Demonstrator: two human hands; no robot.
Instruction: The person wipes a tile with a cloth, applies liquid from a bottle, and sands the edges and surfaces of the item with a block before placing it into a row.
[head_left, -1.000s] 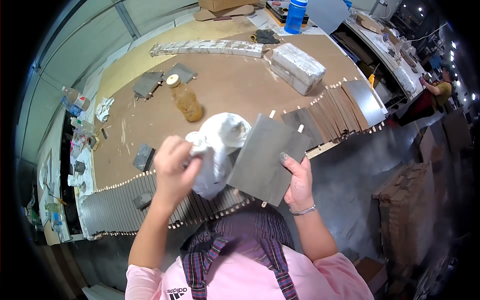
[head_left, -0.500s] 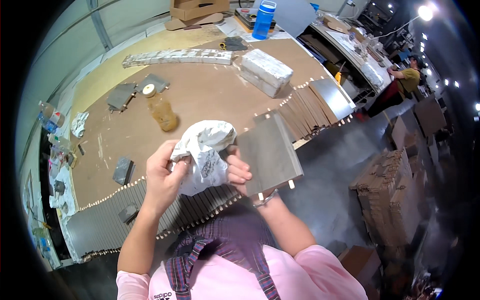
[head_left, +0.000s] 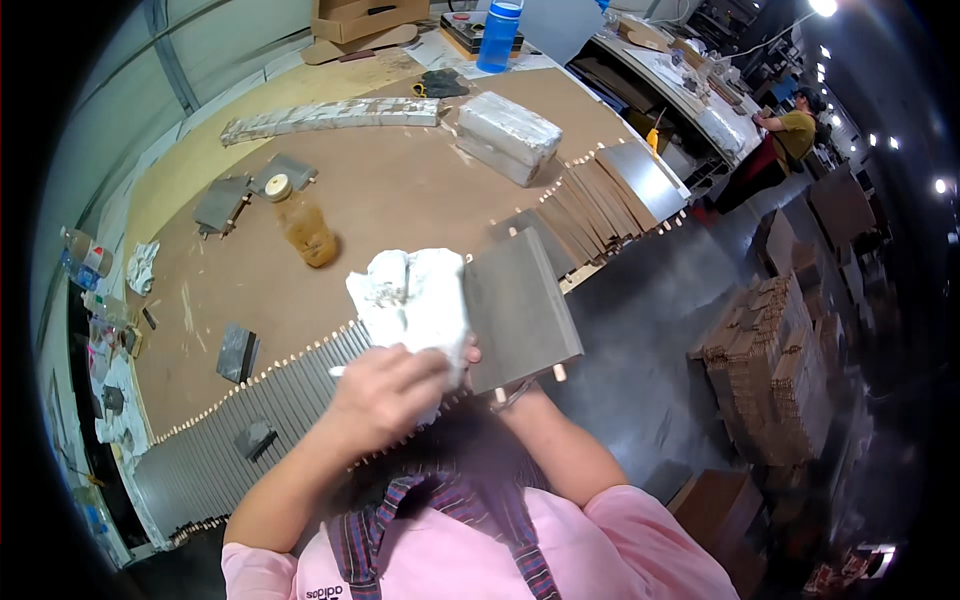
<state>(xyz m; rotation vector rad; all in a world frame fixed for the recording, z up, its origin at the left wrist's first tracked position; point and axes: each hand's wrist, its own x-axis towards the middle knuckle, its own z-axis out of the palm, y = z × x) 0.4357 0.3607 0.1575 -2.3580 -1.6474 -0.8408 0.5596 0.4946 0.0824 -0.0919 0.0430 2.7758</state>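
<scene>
A crumpled white cloth point(head_left: 415, 310) is bunched under the closed fingers of my left hand point(head_left: 388, 395), against the left edge of a grey board point(head_left: 520, 310). Short wooden dowels stick out of the board's ends. My right hand point(head_left: 472, 353) grips this board from its left side; the cloth and the board hide most of that hand. Below the cloth, along the table's near edge, stands a long row of similar grey boards point(head_left: 290, 390) with dowel ends showing. A small dark block point(head_left: 256, 438) lies on top of the row.
On the brown table point(head_left: 400, 200) stand a jar of amber liquid point(head_left: 305, 230) and a whitish wrapped block point(head_left: 508, 138). Brown boards point(head_left: 590, 210) line the right edge. A grey block point(head_left: 237, 352) lies left. Cardboard stacks point(head_left: 765, 370) stand on the floor; a person point(head_left: 785, 140) works far right.
My left hand has moved down and right, turning back-upward over the cloth, which now lies closer against the board. The whole view has shifted slightly; the board stays in my right hand.
</scene>
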